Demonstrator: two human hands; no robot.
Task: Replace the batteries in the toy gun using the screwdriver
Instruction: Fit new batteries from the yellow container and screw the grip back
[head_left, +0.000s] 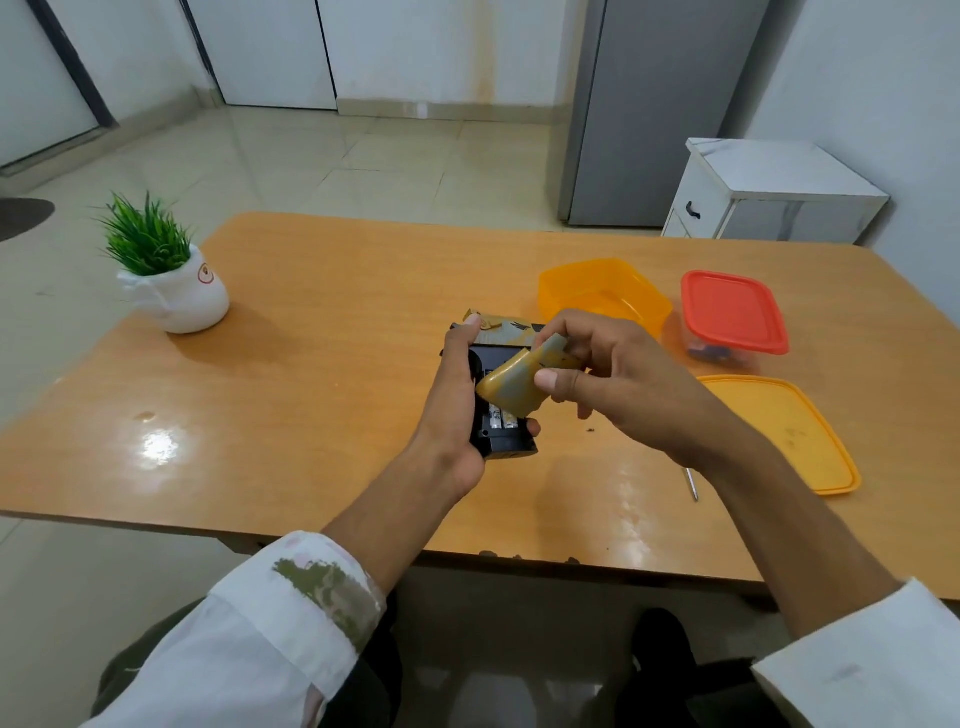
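My left hand (453, 400) grips the black and tan toy gun (506, 447) above the middle of the wooden table (322, 364). The gun's grip compartment is uncovered and batteries (500, 419) show inside it. My right hand (613, 379) pinches the tan and grey battery cover (519, 387), held tilted over the compartment. The screwdriver (692, 484) lies on the table to the right, its thin shaft showing beside my right forearm and the rest hidden.
An open orange container (605, 291) stands behind my right hand. A clear box with a red lid (732, 312) sits to its right, and an orange lid (784, 431) lies nearer. A potted plant (166, 275) stands at the table's left corner.
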